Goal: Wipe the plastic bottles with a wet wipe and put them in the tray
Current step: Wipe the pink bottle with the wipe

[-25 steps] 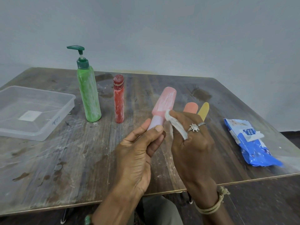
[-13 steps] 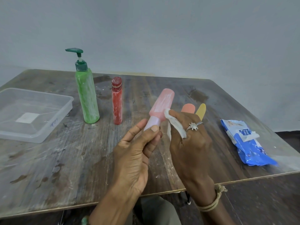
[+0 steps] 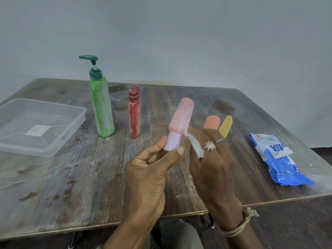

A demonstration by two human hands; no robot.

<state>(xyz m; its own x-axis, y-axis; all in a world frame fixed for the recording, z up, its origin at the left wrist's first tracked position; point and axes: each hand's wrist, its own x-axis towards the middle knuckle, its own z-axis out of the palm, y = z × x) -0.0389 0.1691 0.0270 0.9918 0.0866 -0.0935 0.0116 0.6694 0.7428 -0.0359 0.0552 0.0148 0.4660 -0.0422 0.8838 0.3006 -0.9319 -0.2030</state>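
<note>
Pink bottle — between left fingers

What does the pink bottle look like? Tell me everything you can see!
The pink bottle is slim, looks plastic, and has whitish smears on it. Its lower end is paler, likely a cap. It is tilted in the air over the table, rounded end up. The left hand pinches the pale end, and the right hand presses a white wipe against its side.

The table is worn, scratched wood; the tray is clear, smooth plastic; the green pump bottle is smeared plastic; the wipes pack is shiny, crinkly plastic.
</note>
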